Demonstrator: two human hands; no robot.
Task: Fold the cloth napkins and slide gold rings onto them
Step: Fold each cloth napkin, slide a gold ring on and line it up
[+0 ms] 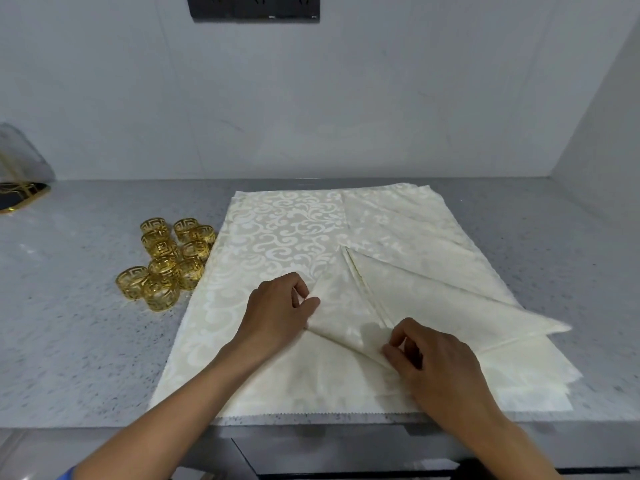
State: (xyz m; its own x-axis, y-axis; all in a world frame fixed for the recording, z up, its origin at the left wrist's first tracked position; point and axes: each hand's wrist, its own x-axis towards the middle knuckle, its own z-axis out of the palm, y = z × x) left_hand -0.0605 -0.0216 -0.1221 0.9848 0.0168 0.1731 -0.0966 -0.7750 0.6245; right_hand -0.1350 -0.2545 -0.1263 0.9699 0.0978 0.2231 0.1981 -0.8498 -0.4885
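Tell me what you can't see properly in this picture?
- Head view: how many napkins are in the stack; they overlap.
- The left hand and right hand hide the napkin fold under them.
- The black and gold object is cut off by the left edge.
- Some gold rings hide others.

A: Where does the one view look from?
B: From the person's head, forward and down onto the speckled grey stone countertop [86,323], close enough that both bare forearms enter from the near edge.
A: And which way does it face?
B: Toward the pale grey wall [311,98] at the far side, with the black socket panel [252,6] cut by the top edge; the wide lens bends the side wall at the right
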